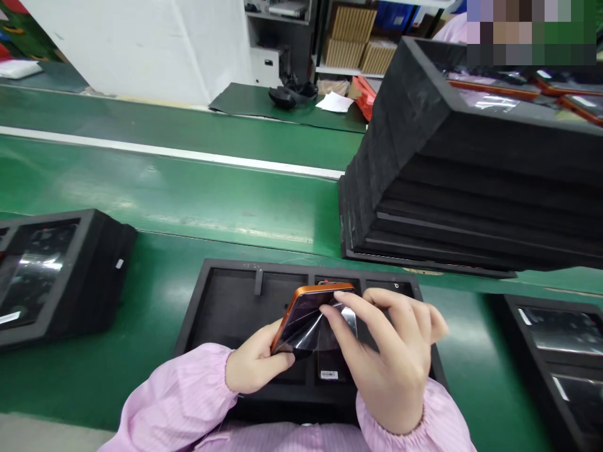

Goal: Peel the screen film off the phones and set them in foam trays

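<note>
A smartphone with an orange frame (325, 289) is held tilted in my left hand (254, 364), which grips its lower left side with the thumb on the near edge. My right hand (396, 351) pinches a clear, shiny film (308, 333) between thumb and index finger near the top of the screen. The film is creased and lifted, fanning from the fingertips across the phone. Beneath both hands lies a black foam tray (235, 265) with compartments. Another dark phone (330, 364) with a small white label rests in one compartment, partly covered by the film and my right hand.
A tall stack of black foam trays (400, 157) stands at the back right, phones in the top one. Further trays lie left (89, 270) and right (522, 351) on the green bench. A white strip (164, 152) crosses behind. Part of another person shows at the upper right.
</note>
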{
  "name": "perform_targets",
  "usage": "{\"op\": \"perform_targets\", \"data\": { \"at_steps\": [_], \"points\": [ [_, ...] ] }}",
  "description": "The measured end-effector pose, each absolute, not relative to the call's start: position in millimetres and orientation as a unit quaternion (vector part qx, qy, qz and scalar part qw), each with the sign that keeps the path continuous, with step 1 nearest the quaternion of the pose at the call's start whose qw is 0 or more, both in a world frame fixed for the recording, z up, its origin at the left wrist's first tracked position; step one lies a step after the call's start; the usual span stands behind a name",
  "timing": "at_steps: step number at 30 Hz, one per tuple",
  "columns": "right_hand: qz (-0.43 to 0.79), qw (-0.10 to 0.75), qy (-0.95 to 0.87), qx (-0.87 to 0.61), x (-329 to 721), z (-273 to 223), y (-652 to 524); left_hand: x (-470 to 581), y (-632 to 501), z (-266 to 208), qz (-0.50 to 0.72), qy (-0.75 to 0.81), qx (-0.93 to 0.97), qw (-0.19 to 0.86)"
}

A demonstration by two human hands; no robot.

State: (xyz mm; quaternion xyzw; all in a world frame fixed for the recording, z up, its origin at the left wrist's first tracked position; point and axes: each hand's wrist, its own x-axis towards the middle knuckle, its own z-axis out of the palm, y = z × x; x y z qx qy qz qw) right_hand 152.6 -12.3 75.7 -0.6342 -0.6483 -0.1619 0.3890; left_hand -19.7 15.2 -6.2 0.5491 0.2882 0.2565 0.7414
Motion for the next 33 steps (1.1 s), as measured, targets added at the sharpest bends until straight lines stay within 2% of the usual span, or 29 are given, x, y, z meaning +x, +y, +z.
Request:
{"op": "perform_targets", "data": {
  "at_steps": [4,10,14,21,33],
  "points": [
    [-0.157,0.391,-0.656,-0.626,153.5,75.4,-10.1,-20.8,15.5,-9.7,0.254,0.3,0.584,0.711],
    [-0.041,0.442,-0.678,-0.586,163.1,71.7,-1.5,-24.4,17.6,-10.2,0.254,0.3,0.587,0.707],
    [-0.102,0.43,-0.66,-0.607,164.1,71.9,-2.2,-24.3,16.0,-5.9,0.264,0.288,0.542,0.744],
    [-0.092,0.434,-0.667,-0.599,158.2,72.5,-6.6,-23.6,13.6,0.7,0.23,0.284,0.431,0.825],
    [-0.111,0.412,-0.677,-0.6,157.6,74.0,-8.4,-27.2,18.7,-3.8,0.207,0.253,0.461,0.825]
  ]
}}
